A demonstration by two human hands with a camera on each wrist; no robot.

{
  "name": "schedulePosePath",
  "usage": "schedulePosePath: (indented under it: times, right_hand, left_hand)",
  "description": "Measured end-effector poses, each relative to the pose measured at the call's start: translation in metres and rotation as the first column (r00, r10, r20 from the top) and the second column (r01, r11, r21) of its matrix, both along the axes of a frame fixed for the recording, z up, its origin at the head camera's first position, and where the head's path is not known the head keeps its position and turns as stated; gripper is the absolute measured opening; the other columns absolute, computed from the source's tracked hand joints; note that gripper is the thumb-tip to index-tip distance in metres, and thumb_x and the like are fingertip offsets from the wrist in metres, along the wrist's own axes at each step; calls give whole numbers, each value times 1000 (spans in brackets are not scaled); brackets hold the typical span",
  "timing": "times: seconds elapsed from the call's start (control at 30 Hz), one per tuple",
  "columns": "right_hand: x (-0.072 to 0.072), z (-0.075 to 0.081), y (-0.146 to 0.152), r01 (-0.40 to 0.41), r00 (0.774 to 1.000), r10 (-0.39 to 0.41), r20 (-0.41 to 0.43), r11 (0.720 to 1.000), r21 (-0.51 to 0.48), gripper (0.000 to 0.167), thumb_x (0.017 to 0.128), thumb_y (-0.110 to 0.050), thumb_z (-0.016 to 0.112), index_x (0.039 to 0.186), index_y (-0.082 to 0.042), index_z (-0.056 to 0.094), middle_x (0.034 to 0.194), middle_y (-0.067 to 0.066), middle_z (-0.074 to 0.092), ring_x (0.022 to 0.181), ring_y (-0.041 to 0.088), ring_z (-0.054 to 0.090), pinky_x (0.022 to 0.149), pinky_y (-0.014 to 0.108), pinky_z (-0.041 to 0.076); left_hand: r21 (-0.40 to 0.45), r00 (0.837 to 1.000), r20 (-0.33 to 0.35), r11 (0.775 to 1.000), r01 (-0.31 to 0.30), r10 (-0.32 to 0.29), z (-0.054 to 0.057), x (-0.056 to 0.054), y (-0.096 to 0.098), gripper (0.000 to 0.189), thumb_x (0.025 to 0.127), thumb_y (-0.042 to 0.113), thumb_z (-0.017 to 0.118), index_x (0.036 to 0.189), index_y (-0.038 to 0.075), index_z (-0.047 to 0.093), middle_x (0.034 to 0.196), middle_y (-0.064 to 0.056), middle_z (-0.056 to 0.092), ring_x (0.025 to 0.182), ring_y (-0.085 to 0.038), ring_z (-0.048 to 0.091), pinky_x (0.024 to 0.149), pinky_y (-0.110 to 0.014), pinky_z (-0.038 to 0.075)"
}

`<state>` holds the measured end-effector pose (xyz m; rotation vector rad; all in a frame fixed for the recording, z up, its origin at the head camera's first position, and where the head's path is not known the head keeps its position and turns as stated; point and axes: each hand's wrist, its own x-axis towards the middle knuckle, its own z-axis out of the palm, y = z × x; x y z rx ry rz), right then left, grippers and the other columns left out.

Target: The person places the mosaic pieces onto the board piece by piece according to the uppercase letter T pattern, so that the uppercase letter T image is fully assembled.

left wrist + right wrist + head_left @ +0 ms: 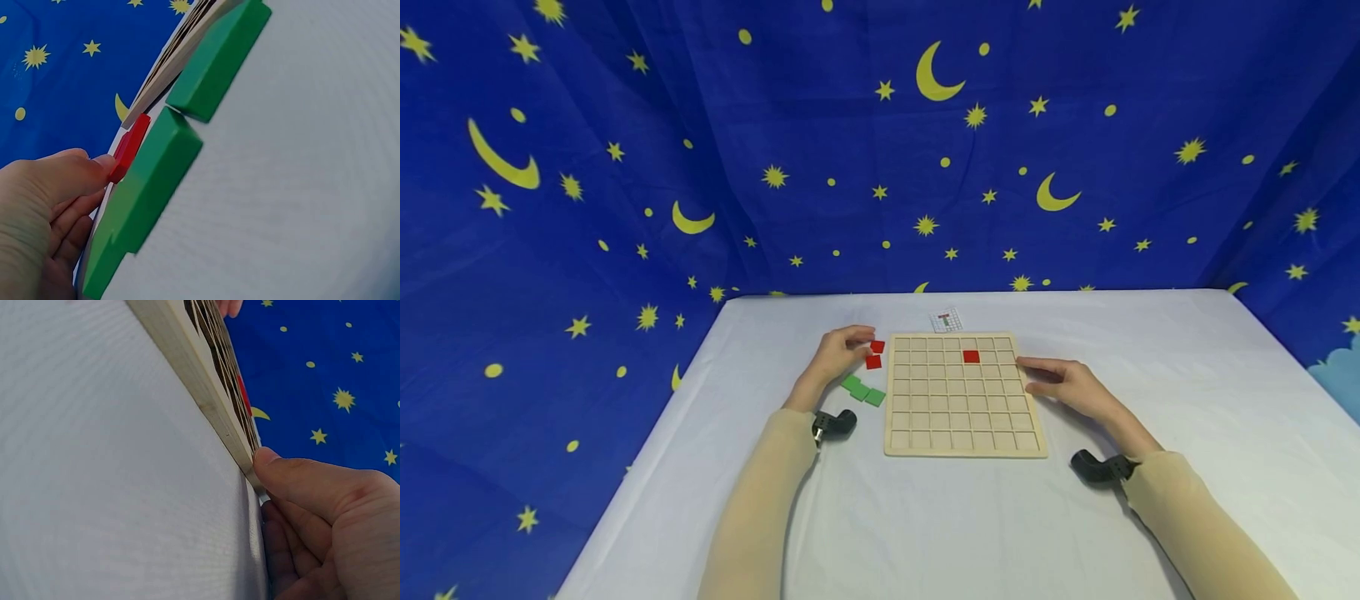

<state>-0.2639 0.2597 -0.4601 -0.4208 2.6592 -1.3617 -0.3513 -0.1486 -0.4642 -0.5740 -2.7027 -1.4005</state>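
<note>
Two red square tiles [873,362] lie left of a wooden grid board [966,452]. My left hand [838,352] is right beside them, its thumb [87,174] at the edge of a red tile [130,150] and its other fingers loosely bent. Three green tiles [875,397] lie nearer to me, close to the board's left side. Another red tile [972,357] sits in a cell of the upper part of the grid. My right hand [1071,386] rests at the board's right edge, with the thumb [294,478] touching the rim and the fingers loosely bent beside it.
Behind the board lies a small card [945,320] printed with a grid and a red and green pattern. A white cloth covers the table [955,533]. Blue fabric [850,125] with yellow moons and stars hangs behind and at the sides.
</note>
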Motion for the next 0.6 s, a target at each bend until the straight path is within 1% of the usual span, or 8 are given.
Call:
schedulePosePath:
  times: [0.2,0.33,0.47,0.6]
  right_hand:
    - [0,1,-1,4,1000,-4,6,1000,5,55,86,-26,71,134,-7,54,139,14,47,133,35,33,107,53,24]
    - [0,1,0,7,1000,-7,8,1000,1,54,86,-27,70,134,-8,54,139,13,47,133,35,33,107,53,24]
    - [-1,1,-1,12,1000,-13,10,1000,4,55,86,-28,71,134,-9,54,139,12,47,133,34,34,107,52,25]
    - [-2,0,0,13,1000,-13,10,1000,4,55,86,-28,71,134,-8,54,139,13,47,133,34,33,108,53,24]
  left_hand:
    - [-14,1000,1,1000,-1,1,0,0,0,37,84,-1,68,120,2,64,110,-10,67,104,-23,61,93,-33,46]
    - [-15,1000,-12,1000,-5,5,2,0,1,36,83,-2,69,119,1,64,109,-11,68,104,-24,62,93,-34,46]
    - [-5,1000,-13,1000,-25,25,2,0,2,37,82,-2,69,119,0,64,106,-12,68,102,-24,62,93,-35,46]
    - [23,999,-9,999,-49,49,6,-1,3,36,83,0,70,118,-2,63,105,-13,68,101,-25,62,91,-35,47]
